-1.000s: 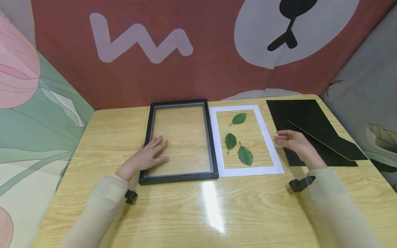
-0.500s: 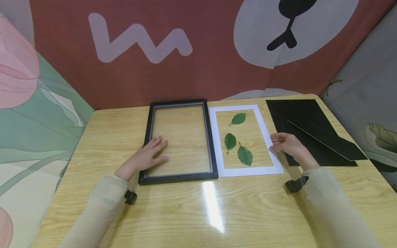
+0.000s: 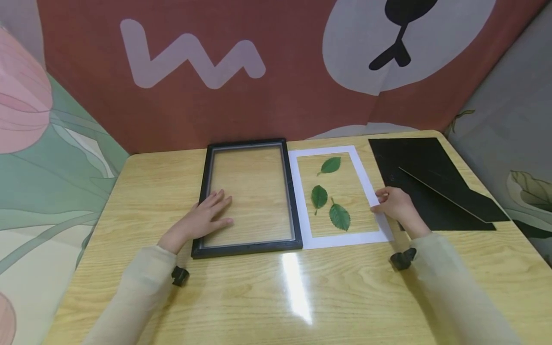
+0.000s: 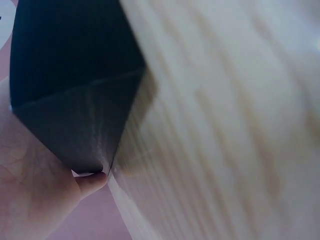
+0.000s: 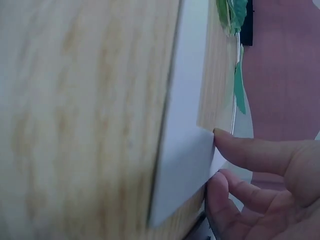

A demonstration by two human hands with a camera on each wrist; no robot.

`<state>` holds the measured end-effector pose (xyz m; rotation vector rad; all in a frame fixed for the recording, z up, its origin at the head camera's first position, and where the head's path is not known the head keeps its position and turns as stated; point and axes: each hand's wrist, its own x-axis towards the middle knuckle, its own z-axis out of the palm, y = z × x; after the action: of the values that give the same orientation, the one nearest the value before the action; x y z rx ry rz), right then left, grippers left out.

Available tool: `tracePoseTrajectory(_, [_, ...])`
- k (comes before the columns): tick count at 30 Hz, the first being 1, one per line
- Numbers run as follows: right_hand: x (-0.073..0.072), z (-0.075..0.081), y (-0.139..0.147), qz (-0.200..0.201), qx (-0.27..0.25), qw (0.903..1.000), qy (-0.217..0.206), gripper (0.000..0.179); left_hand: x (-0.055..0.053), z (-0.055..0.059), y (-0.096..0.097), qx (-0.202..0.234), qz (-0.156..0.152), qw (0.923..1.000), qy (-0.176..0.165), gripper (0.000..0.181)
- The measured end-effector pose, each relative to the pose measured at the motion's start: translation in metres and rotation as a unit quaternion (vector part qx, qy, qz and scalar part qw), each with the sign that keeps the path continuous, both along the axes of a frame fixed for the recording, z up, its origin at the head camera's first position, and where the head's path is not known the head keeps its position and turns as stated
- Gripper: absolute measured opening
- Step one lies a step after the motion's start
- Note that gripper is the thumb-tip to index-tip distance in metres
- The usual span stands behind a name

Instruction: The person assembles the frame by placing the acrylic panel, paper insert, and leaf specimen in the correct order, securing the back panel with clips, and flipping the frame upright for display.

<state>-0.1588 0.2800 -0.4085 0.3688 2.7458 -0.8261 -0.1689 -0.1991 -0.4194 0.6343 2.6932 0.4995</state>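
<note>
In the head view my left hand [image 3: 196, 220] rests with spread fingers across the left side of a black picture frame [image 3: 296, 211], over its clear pane. The left wrist view shows the frame's dark corner [image 4: 75, 50] beside my palm. To the right of the frame lies a white mat [image 3: 345, 238], with three green leaves [image 3: 339, 217] inside its opening. My right hand [image 3: 398, 208] pinches the mat's right edge. Seen from the right wrist, the thumb [image 5: 245, 150] lies on the mat's upper face and curled fingers reach under its edge.
At the right of the wooden table [image 3: 241, 297] lies a black board [image 3: 401, 158]. A second black piece [image 3: 478, 203] slants across it, one long edge raised. A red patterned cloth [image 3: 280, 105] stands behind the table's back edge.
My right hand has moved left from beside the black board and now pinches the mat's right edge. The mat has shifted slightly. My left hand stays on the frame.
</note>
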Motion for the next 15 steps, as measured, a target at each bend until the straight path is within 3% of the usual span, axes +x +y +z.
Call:
tracePoseTrajectory(6, [-0.002, -0.001, 0.004, -0.019, -0.034, 0.9990, -0.021, 0.055, 0.000, 0.000, -0.001, 0.004, 0.001, 1.0000, 0.005, 0.070])
tracePoseTrajectory(11, [-0.003, 0.000, 0.015, -0.023, -0.097, 0.9939, -0.047, 0.058, 0.000, 0.001, 0.000, 0.006, 0.003, 1.0000, 0.005, 0.070])
tracePoseTrajectory(15, [-0.002, 0.005, 0.027, -0.004, -0.152, 0.9863, -0.063, 0.063, 0.001, 0.002, 0.002, 0.010, 0.004, 0.9998, 0.019, 0.070])
